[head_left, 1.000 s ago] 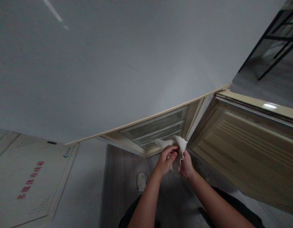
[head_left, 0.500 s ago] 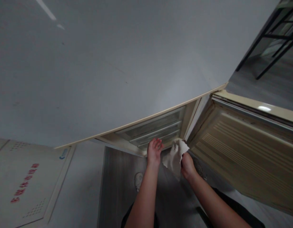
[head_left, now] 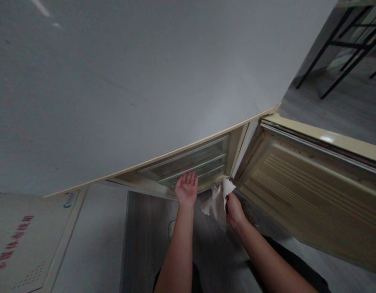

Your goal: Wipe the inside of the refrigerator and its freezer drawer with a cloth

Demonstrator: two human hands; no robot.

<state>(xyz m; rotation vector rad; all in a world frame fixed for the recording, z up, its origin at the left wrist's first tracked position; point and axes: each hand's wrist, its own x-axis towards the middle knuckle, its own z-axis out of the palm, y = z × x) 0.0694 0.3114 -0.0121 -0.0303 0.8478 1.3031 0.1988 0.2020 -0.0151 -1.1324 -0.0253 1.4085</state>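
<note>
My left hand (head_left: pixel 187 189) is palm up with its fingers stretched out and nothing in it, in front of the glass-fronted shelves or drawers (head_left: pixel 194 156) inside a low cream cabinet, which looks like a small fridge. To its right, my right hand (head_left: pixel 235 209) grips a crumpled off-white cloth (head_left: pixel 216 205) that hangs down over the floor. The cabinet's door (head_left: pixel 304 195) is swung wide to the right, its ribbed inner side facing me and its seal looking stained. What lies deeper inside the cabinet is hidden by the top.
A large pale top surface (head_left: pixel 151 89) spreads over the cabinet. At the left is a cream panel (head_left: pixel 26 240) with red characters. Dark stool legs (head_left: pixel 331 44) stand at the upper right on the grey floor (head_left: pixel 151 236). A shoe (head_left: pixel 249 211) shows below the door.
My left hand has turned palm up, its fingers spreading more, and shifted left in the picture. The whole view has also shifted slightly. My right hand keeps hold of the cloth.
</note>
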